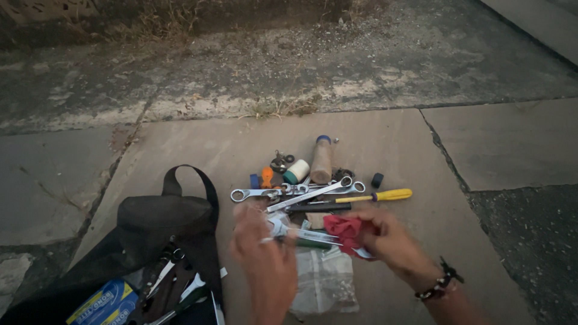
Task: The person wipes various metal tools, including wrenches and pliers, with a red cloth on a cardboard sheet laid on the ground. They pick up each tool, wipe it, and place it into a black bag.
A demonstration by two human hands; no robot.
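- Outdoors, a person crouched over a concrete slab [198, 144], both hands working above a spread of tools laid out within easy reach.
- Left hand [260, 253] was curled around the near end of a green-handled tool [310, 242], holding it level so the other hand could work along its shaft.
- Right hand [385, 238], a beaded bracelet [442, 283] at its wrist, pinched a red rag [344, 230] against that tool at its 3 o'clock end; the rag seemed folded over the metal, as for wiping.
- Under the hands lay a clear plastic bag [325, 283], flat on the slab, apparently a clean spot for small parts.
- At 12 o'clock from the hands, wrenches [301, 192] lay crossed in a loose pile, with a yellow screwdriver [376, 196] at 1 o'clock and a tan bottle [321, 159] on its side beyond them.
- At 9 o'clock a black bag [159, 222] gaped open, its strap looped upward, more tools showing inside and a blue box [102, 301] at its mouth.
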